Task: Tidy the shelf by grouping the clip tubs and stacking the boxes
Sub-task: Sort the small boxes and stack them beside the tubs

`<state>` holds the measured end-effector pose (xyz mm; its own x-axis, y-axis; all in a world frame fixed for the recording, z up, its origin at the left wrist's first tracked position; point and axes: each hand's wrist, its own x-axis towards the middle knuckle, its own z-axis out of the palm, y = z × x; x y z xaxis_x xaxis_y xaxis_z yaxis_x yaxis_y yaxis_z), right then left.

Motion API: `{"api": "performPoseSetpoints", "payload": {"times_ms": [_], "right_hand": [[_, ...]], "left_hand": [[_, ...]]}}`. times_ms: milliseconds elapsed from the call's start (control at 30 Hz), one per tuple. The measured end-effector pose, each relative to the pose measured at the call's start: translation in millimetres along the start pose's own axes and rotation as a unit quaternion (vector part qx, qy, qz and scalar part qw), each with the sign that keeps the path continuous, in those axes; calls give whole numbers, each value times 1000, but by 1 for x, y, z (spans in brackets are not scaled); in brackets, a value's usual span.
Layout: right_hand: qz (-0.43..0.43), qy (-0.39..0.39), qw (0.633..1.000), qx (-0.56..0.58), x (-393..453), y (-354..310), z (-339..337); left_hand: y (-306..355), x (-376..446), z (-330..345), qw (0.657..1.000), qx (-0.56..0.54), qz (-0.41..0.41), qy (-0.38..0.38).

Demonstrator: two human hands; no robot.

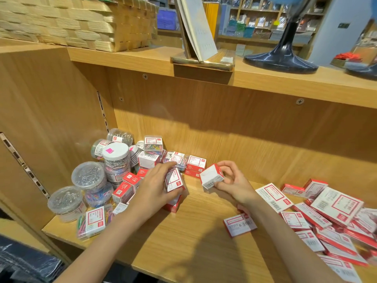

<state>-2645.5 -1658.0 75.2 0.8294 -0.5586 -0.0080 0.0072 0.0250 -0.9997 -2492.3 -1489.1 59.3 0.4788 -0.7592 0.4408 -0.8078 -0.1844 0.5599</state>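
Note:
On the wooden shelf (183, 237), clear round clip tubs (87, 175) with paper clips stand grouped at the left. Small red-and-white boxes (195, 163) lie behind my hands. My left hand (155, 188) grips one small red-and-white box (174, 180) that sits on top of another red box (173, 205). My right hand (234, 182) pinches a second small box (211, 176) in the air, barcode side toward me. Several flat red-and-white boxes (334, 207) lie in a loose heap at the right.
A single flat box (239, 224) lies near my right forearm. A clear rectangular clip case (91, 222) lies at the front left. Above, the upper shelf carries a woven basket (81, 21), a calendar stand (200, 31) and a dark globe base (281, 56).

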Motion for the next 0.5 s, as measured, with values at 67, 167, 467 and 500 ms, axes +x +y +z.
{"api": "performPoseSetpoints", "payload": {"times_ms": [67, 167, 467, 500], "right_hand": [[12, 11, 999, -47, 0, 0, -4], [2, 44, 943, -330, 8, 2, -15], [-111, 98, 823, -549, 29, 33, -11], [-119, 108, 821, -548, 32, 36, -11]], "left_hand": [[1, 1, 2, 1000, -1, -1, -2], [1, 2, 5, 1000, -4, -8, -5], [1, -3, 4, 1000, -15, -17, -4], [-1, -3, 3, 1000, -13, -19, -2]]}}
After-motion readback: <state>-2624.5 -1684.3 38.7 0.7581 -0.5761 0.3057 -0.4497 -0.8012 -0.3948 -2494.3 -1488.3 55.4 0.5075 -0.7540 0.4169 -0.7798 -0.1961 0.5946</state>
